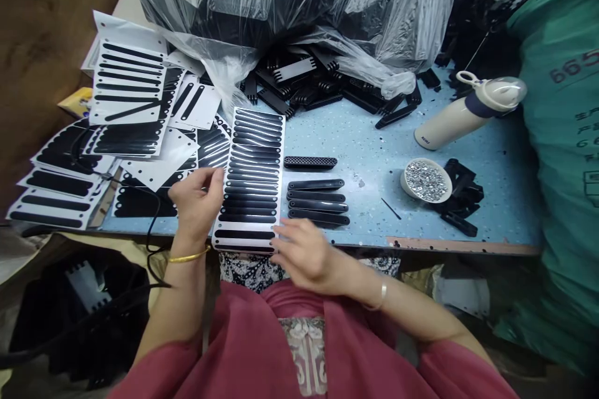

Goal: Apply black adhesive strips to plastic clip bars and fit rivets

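A white sheet (245,219) bearing rows of glossy black strips lies in front of me, its near end at the table edge. My left hand (196,202) is at the sheet's left side with fingers curled in and thumb raised; whatever it may hold is hidden. At the sheet's lower right edge, my right hand (304,252) has its fingers apart, the tips touching or just over the edge. Several slim black pieces (318,204) lie side by side right of the sheet, and a black piece with a mesh-patterned face (311,163) sits beyond them.
More strip sheets (128,84) are piled at left, with a black cable (152,224) across them. Black plastic parts (322,84) spill below a clear plastic bag (290,0). To the right are a bowl of small metal pieces (425,181), a bottle (461,115) and a green sack (561,137).
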Demonstrator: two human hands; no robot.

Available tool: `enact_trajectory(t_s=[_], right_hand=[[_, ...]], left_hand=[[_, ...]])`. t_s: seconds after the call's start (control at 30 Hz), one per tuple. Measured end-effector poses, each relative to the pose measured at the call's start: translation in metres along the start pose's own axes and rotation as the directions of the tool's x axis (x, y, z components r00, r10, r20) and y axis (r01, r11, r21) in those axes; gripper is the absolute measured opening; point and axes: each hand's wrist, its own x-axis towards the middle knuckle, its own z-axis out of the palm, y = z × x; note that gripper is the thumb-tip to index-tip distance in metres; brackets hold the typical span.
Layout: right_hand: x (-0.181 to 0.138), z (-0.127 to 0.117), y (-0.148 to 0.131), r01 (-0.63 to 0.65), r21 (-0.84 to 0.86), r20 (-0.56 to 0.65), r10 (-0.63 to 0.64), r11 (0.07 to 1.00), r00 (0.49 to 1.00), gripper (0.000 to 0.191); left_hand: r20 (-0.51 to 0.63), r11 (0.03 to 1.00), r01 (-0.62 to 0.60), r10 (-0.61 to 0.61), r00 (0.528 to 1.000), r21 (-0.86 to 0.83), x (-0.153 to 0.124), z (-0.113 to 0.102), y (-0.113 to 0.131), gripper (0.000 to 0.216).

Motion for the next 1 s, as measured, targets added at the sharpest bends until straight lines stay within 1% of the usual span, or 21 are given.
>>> enact_trajectory(t_s=[0.07, 0.1, 0.13, 0.17, 0.2, 0.3, 0.37, 0.43, 0.5, 0.57, 0.6, 0.63, 0.67, 0.7, 0.73, 0.77, 0.8, 0.83, 0.9, 0.93, 1.0], right_hand=[[0.009, 0.034, -0.01, -0.02, -0.068, 0.233, 0.035, 0.997, 0.972, 0.039], [0.011, 0.049, -0.009, -0.026, -0.108, 0.317, 0.059, 0.994, 0.947, 0.041], [0.012, 0.062, -0.006, -0.017, -0.134, 0.363, 0.065, 0.991, 0.93, 0.04], [0.011, 0.074, -0.002, -0.009, -0.139, 0.379, 0.061, 0.99, 0.923, 0.04], [0.008, 0.083, 0.003, -0.013, -0.13, 0.364, 0.06, 0.991, 0.93, 0.04], [-0.005, 0.097, 0.011, -0.062, -0.072, 0.248, 0.078, 0.996, 0.966, 0.034], [-0.011, 0.094, 0.01, -0.064, -0.042, 0.215, 0.071, 0.997, 0.974, 0.031], [-0.012, 0.081, 0.006, -0.03, -0.001, 0.201, 0.03, 1.0, 0.979, 0.031], [-0.011, 0.057, 0.006, -0.021, 0.042, 0.131, 0.015, 0.999, 0.991, 0.034], [-0.013, 0.024, 0.016, -0.084, 0.057, -0.004, 0.085, 0.995, 0.996, 0.028], [-0.016, 0.006, 0.026, -0.14, 0.053, -0.08, 0.143, 0.989, 0.986, 0.021], [-0.02, -0.013, 0.039, -0.261, 0.035, -0.143, 0.264, 0.965, 0.954, 0.017], [-0.024, -0.03, 0.054, -0.42, 0.024, -0.229, 0.414, 0.907, 0.881, 0.013], [-0.028, -0.046, 0.07, -0.564, 0.053, -0.295, 0.552, 0.824, 0.78, 0.014], [-0.031, -0.059, 0.086, -0.673, 0.13, -0.302, 0.676, 0.728, 0.673, 0.021], [-0.033, -0.068, 0.101, -0.742, 0.245, -0.243, 0.78, 0.625, 0.577, 0.031], [-0.034, -0.074, 0.113, -0.775, 0.329, -0.159, 0.841, 0.539, 0.517, 0.039], [-0.034, -0.076, 0.123, -0.794, 0.384, -0.067, 0.872, 0.471, 0.484, 0.045], [-0.031, -0.073, 0.135, -0.816, 0.422, 0.09, 0.878, 0.395, 0.471, 0.05], [-0.029, -0.069, 0.138, -0.824, 0.415, 0.137, 0.869, 0.386, 0.476, 0.049], [-0.026, -0.061, 0.139, -0.83, 0.38, 0.167, 0.852, 0.409, 0.496, 0.043]], left_hand=[[-0.032, 0.993, 0.097, -0.095, 0.995, 0.064, -0.018, -0.016, -0.019, 0.023], [-0.045, 0.988, 0.145, -0.142, 0.989, 0.058, -0.029, -0.024, -0.026, 0.023], [-0.061, 0.982, 0.185, -0.182, 0.981, 0.049, -0.041, -0.031, -0.031, 0.023], [-0.076, 0.974, 0.224, -0.221, 0.972, 0.034, -0.053, -0.038, -0.034, 0.023], [-0.088, 0.964, 0.268, -0.266, 0.96, 0.008, -0.065, -0.044, -0.036, 0.024], [-0.052, 0.928, 0.371, -0.373, 0.926, -0.046, -0.094, -0.052, -0.041, 0.027], [0.004, 0.917, 0.398, -0.398, 0.917, -0.034, -0.105, -0.048, -0.047, 0.03], [0.042, 0.91, 0.414, -0.413, 0.91, -0.022, -0.11, -0.04, -0.052, 0.034], [0.065, 0.892, 0.449, -0.446, 0.893, -0.046, -0.11, -0.033, -0.053, 0.037], [0.071, 0.87, 0.483, -0.479, 0.875, -0.095, -0.108, -0.029, -0.05, 0.038], [0.076, 0.86, 0.495, -0.489, 0.869, -0.124, -0.106, -0.029, -0.047, 0.037], [0.082, 0.851, 0.503, -0.496, 0.864, -0.152, -0.105, -0.03, -0.043, 0.036], [0.082, 0.843, 0.507, -0.5, 0.862, -0.179, -0.105, -0.03, -0.04, 0.035], [0.079, 0.837, 0.509, -0.504, 0.86, -0.201, -0.104, -0.031, -0.037, 0.033], [0.077, 0.831, 0.512, -0.509, 0.858, -0.218, -0.104, -0.031, -0.036, 0.032], [0.075, 0.825, 0.516, -0.514, 0.855, -0.228, -0.105, -0.03, -0.035, 0.03], [0.072, 0.822, 0.519, -0.518, 0.852, -0.235, -0.105, -0.029, -0.035, 0.03], [0.067, 0.818, 0.523, -0.523, 0.85, -0.241, -0.106, -0.028, -0.036, 0.029], [0.055, 0.813, 0.529, -0.533, 0.844, -0.242, -0.108, -0.025, -0.039, 0.029], [0.046, 0.815, 0.531, -0.536, 0.843, -0.233, -0.108, -0.024, -0.041, 0.03], [0.026, 0.823, 0.531, -0.538, 0.843, -0.203, -0.108, -0.023, -0.043, 0.03]])
